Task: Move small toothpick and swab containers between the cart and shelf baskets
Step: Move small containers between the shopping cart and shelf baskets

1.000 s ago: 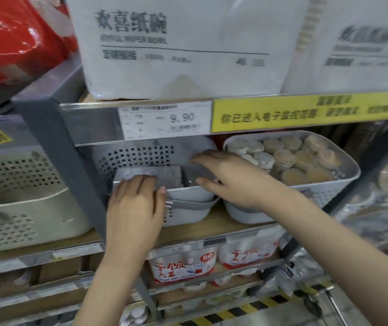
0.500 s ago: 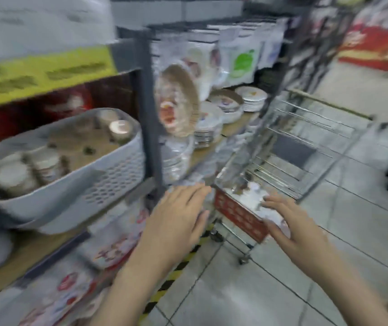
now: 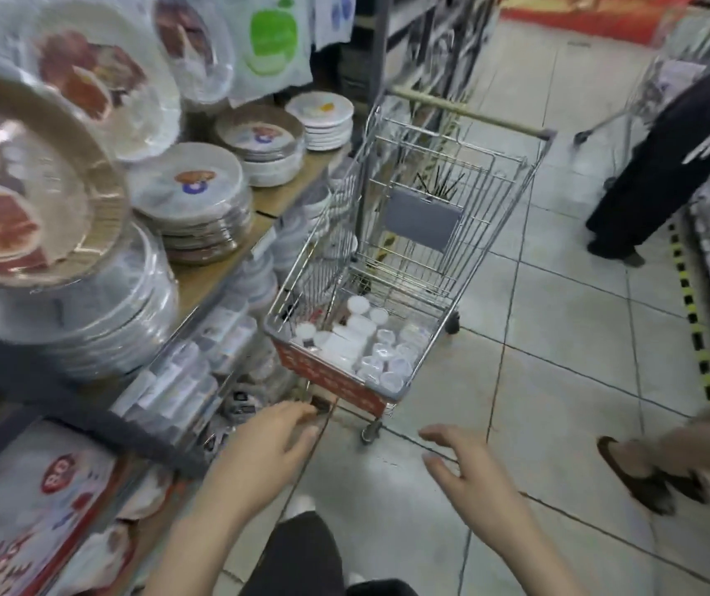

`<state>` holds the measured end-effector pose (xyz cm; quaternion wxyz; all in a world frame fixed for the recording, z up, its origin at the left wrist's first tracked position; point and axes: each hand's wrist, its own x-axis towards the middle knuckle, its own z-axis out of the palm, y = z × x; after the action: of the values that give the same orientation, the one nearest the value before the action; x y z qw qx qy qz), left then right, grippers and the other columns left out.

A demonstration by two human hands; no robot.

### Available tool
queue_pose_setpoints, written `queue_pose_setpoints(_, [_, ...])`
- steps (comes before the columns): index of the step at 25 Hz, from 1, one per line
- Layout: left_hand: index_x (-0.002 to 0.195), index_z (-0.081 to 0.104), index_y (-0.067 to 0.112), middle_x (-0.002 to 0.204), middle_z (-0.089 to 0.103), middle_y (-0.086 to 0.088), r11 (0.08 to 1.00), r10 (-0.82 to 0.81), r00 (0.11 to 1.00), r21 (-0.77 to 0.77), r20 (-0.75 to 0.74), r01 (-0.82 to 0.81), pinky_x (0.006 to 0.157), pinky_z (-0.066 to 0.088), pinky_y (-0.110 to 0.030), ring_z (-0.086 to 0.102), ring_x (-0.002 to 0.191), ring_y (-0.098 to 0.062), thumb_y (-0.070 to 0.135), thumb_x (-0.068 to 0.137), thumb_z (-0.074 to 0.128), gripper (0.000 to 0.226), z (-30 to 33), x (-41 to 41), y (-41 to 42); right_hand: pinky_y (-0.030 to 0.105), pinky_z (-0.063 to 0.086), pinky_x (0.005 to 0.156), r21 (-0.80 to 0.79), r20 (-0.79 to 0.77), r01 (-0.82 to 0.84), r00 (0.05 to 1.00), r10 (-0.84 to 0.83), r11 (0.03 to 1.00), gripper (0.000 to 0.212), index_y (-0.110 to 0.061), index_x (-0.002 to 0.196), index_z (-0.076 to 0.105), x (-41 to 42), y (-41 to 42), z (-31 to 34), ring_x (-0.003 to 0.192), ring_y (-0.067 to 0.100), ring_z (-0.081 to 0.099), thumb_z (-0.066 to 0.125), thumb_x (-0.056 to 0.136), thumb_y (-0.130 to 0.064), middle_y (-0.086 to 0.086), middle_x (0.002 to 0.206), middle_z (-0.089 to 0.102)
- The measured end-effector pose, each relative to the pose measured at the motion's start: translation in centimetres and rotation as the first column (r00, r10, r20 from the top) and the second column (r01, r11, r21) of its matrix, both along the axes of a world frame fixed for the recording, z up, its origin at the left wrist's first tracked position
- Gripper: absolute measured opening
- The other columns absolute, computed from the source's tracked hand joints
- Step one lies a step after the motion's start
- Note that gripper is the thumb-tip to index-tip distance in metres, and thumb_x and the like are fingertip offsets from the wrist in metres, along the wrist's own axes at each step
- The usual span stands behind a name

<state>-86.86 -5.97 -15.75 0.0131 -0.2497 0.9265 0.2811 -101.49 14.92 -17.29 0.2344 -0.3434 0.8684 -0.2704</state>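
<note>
I could read only "80", white digits in a red circle on the packet (image 3: 39,505) at the bottom left of the shelf. Print on the cart's red front panel (image 3: 327,378) was too blurred to read.

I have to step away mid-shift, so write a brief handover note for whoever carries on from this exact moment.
Left hand: open, holds nothing, reaching toward the cart.
Right hand: open, holds nothing, also short of the cart.
Cart: stands in the aisle beside the plate shelf; many small white and clear containers lie at its near end.
Shelf baskets: not in view now.
Done: cannot tell from this view how many have gone over.
Left: pick containers from the cart and carry them to the baskets. Mind the bystander farther down the aisle.
</note>
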Motion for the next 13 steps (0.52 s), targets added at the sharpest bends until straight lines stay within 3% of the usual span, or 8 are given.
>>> queue_pose_setpoints(6, [0.128, 0.054, 0.027, 0.126, 0.057, 0.012, 0.995, 0.086, 0.99, 0.049, 0.111, -0.092, 0.091, 0.045, -0.023, 0.054, 0.11, -0.004, 0.035, 0.097, 0.046, 0.034, -3.6, -5.6, -8.2, 0.013, 0.036, 0.087, 0.046, 0.09, -0.059, 0.994, 0.055, 0.997, 0.028, -0.028, 0.122, 0.055, -6.2, -7.9, -2.0, 0.11, 0.001, 0.051, 0.05, 0.095, -0.029, -0.017, 0.116, 0.056])
queue_pose_setpoints(10, [0.123, 0.056, 0.028, 0.117, 0.062, 0.011, 1.0, 0.005, 0.989, 0.02, 0.15, -0.008, 0.084, 0.05, -0.03, 0.058, 0.101, -0.007, 0.034, 0.096, 0.045, 0.03, -4.4, -13.1, -13.2, 0.02, 0.042, 0.091, 0.104, 0.129, -0.003, 0.992, -0.01, 0.995, 0.027, -0.027, 0.121, 0.056, -11.4, -11.5, -3.2, 0.109, 0.004, 0.053, 0.049, 0.095, -0.031, -0.014, 0.118, 0.059])
queue_pose_setpoints(13, [0.126, 0.054, 0.026, 0.12, 0.06, 0.009, 0.996, -0.09, 0.983, 0.005, 0.16, 0.09, 0.083, 0.048, -0.03, 0.057, 0.104, -0.011, 0.033, 0.098, 0.042, 0.031, -4.5, -19.8, -15.3, 0.017, 0.039, 0.095, 0.141, 0.161, 0.068, 0.983, -0.091, 0.988, 0.029, -0.023, 0.123, 0.056, -15.4, -12.3, -4.4, 0.113, 0.004, 0.053, 0.052, 0.095, -0.029, -0.012, 0.121, 0.058])
